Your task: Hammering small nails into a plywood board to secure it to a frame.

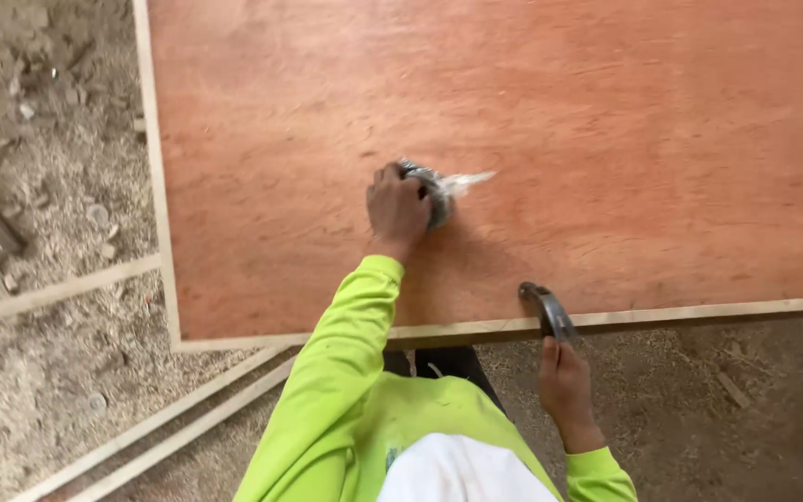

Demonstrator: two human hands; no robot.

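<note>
Nearest the lens, a neon yellow-green sleeve (336, 372) runs up from the lower edge toward the left hand, and a white cloth patch (457, 469) sits against the chest between the two arms. Out beyond the cuff on the other side, the right hand (564, 383) is curled shut around the handle of a hammer (546, 311), whose dark curved head pokes forward past the knuckles and lies over the pale near edge of a plywood sheet (606, 121). Below and to the right of that hand, the ground (745, 409) is packed sawdust with a few wood scraps. Further out, at the end of the stretched sleeve, the left hand (396, 208) rests on the reddish board with its fingers folded over a small clear plastic bag (440, 191); dark metal pieces show through the film, too small to tell apart, and a twisted tail of plastic sticks out to the right of the fingers. Both the bag and the hand gripping it lie well in from the board's near edge. Left of that hand, past the sheet's pale side edge, thin wooden strips (141, 428) lie slanted across sawdust and rubble. Beyond the hand, the sheet spreads on to the top of the view, bare reddish veneer with faint grain.
</note>
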